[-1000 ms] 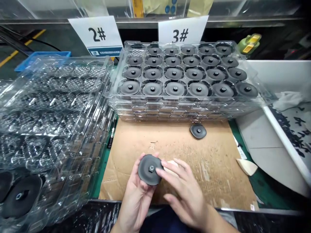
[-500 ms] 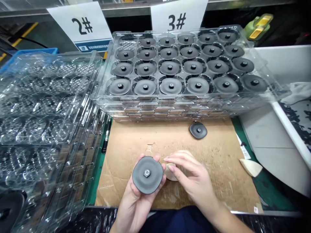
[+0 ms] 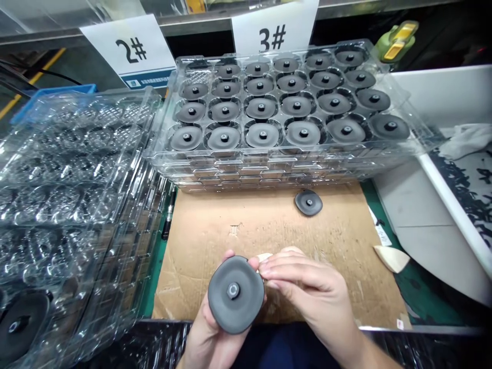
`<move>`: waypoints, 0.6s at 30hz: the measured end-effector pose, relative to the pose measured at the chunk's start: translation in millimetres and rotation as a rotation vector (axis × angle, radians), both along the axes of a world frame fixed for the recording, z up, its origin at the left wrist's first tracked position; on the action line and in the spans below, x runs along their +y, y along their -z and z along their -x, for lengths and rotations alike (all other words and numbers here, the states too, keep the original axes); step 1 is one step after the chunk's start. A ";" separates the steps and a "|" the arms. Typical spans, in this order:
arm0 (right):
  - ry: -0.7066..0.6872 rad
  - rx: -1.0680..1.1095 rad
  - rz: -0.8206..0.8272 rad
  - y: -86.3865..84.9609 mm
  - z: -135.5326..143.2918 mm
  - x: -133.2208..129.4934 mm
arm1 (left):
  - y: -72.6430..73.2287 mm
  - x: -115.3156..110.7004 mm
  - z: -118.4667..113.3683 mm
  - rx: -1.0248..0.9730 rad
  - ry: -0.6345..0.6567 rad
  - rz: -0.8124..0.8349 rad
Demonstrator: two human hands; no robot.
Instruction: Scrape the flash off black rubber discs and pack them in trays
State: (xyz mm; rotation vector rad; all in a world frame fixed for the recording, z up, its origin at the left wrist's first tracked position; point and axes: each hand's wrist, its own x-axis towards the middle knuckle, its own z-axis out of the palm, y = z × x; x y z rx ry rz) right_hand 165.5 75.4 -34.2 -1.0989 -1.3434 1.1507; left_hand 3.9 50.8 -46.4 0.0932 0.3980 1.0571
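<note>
My left hand [image 3: 215,328] holds a black rounded-square disc [image 3: 246,302], its face with the small central stud turned up toward me. Beside it, at the disc's right edge, my right hand [image 3: 311,292] has its fingers pinched together. A cream-coloured flat piece [image 3: 264,257] shows partly behind those fingertips; most of it is hidden. Another black disc [image 3: 308,202] with a stud lies on the cardboard sheet [image 3: 200,220], beyond my hands. Farther back stands a stack of clear plastic trays [image 3: 246,171], the top one holding several rows of such discs.
More clear trays [image 3: 57,205] are piled at the left, with a black pen [image 3: 169,215] beside them. A cream wedge-shaped piece [image 3: 392,258] lies at the right by a white bin [image 3: 434,184] of small black parts. Paper signs [image 3: 132,51] hang behind.
The disc in my left hand has come slightly lower and closer. My right hand has drawn in against the disc's edge, covering more of the cream piece. The view has shifted a little.
</note>
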 end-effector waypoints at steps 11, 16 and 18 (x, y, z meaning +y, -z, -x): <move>0.018 -0.018 -0.063 -9.6 -8.7 -13.0 | -10.7 -8.1 -6.2 0.104 0.058 -0.008; 0.006 0.006 -0.065 -11.1 -10.3 -16.8 | -16.8 -9.7 -5.9 0.247 0.049 0.055; -0.009 0.018 -0.064 -11.8 -10.5 -18.3 | -18.4 -11.0 -4.9 0.272 0.046 0.077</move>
